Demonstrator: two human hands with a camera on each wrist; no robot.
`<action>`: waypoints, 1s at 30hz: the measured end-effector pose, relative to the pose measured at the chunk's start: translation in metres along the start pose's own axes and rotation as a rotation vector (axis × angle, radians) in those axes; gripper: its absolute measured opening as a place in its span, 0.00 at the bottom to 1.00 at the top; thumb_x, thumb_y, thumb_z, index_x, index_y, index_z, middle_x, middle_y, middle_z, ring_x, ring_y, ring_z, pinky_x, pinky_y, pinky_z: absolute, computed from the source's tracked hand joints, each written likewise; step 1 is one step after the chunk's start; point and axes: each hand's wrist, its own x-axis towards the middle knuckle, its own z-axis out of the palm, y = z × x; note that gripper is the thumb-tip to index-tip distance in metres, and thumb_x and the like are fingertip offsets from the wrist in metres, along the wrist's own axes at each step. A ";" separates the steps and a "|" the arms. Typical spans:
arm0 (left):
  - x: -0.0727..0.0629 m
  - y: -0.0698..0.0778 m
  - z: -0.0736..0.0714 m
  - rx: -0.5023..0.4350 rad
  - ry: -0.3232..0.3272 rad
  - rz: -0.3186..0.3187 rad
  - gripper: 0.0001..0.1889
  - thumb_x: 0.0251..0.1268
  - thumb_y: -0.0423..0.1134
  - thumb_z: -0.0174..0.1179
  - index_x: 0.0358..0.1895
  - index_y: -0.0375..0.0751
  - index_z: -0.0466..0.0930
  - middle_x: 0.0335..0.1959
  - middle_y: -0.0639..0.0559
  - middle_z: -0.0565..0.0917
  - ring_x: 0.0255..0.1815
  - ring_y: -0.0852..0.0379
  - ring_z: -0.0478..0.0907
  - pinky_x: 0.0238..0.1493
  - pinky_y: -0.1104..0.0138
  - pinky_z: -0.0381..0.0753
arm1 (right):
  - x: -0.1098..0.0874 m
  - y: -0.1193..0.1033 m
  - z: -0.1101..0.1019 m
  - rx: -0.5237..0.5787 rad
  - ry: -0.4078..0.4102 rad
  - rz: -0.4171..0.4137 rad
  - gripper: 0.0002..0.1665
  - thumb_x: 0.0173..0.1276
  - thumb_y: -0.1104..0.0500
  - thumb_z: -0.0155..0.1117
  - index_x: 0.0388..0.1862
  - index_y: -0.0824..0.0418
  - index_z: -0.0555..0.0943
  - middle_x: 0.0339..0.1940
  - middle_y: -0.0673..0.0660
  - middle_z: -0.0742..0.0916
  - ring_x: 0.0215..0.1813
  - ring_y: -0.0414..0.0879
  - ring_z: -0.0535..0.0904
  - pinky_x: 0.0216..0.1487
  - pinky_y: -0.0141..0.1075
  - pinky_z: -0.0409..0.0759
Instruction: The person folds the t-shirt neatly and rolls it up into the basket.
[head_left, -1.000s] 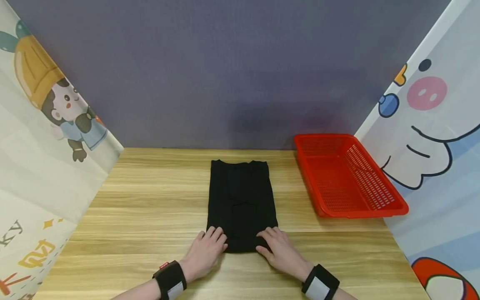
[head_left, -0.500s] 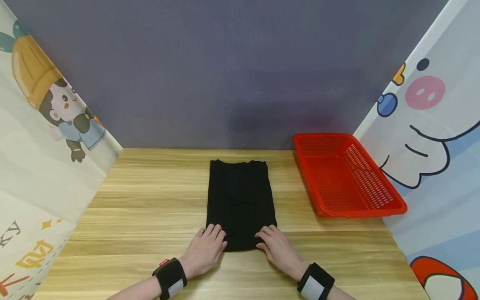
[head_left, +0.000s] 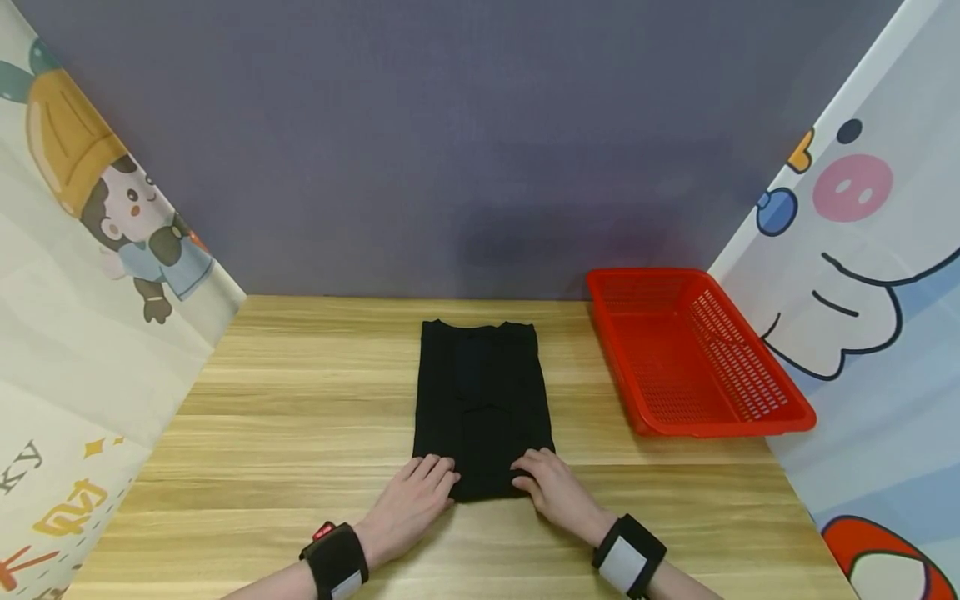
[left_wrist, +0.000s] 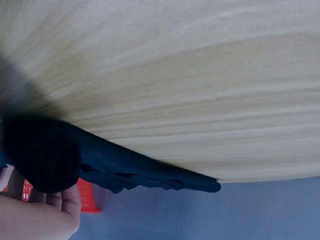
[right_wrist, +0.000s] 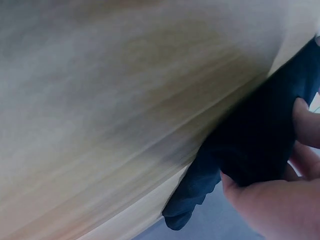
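The folded black garment [head_left: 482, 392] lies on the wood-grain counter [head_left: 300, 400], left of the red plastic basket [head_left: 686, 371]. The left hand [head_left: 412, 505] and right hand [head_left: 558, 493] grip its near corners, fingers clamped on the edge.

A black garment [head_left: 483, 400] lies folded on the table [head_left: 300, 400].

The wood-grain bench [head_left: 300, 383] meets a grey-purple wall [head_left: 450, 125], faintly shadowed low down, between 2 cartoon-printed sides: cream left panel [head_left: 82, 358], white-and-blue right panel [head_left: 892, 408].
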 end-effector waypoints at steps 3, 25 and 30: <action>0.002 0.001 0.001 -0.043 -0.008 -0.035 0.13 0.70 0.47 0.62 0.52 0.48 0.80 0.49 0.55 0.79 0.51 0.55 0.75 0.50 0.61 0.77 | -0.001 -0.001 -0.001 -0.027 -0.018 0.005 0.07 0.70 0.62 0.65 0.44 0.62 0.85 0.38 0.52 0.86 0.41 0.44 0.77 0.45 0.38 0.78; 0.011 0.000 -0.003 -0.151 -0.112 -0.152 0.13 0.71 0.42 0.57 0.55 0.47 0.78 0.47 0.55 0.80 0.49 0.55 0.75 0.49 0.58 0.78 | -0.004 -0.004 0.005 -0.098 -0.010 -0.011 0.10 0.65 0.57 0.71 0.45 0.56 0.84 0.39 0.48 0.85 0.42 0.40 0.75 0.46 0.38 0.77; 0.007 0.002 0.004 -0.107 -0.064 -0.133 0.17 0.74 0.51 0.54 0.57 0.49 0.78 0.47 0.54 0.80 0.49 0.55 0.75 0.49 0.57 0.78 | 0.001 0.001 0.004 -0.028 -0.041 -0.039 0.09 0.67 0.58 0.69 0.44 0.58 0.84 0.39 0.50 0.85 0.41 0.42 0.76 0.45 0.37 0.76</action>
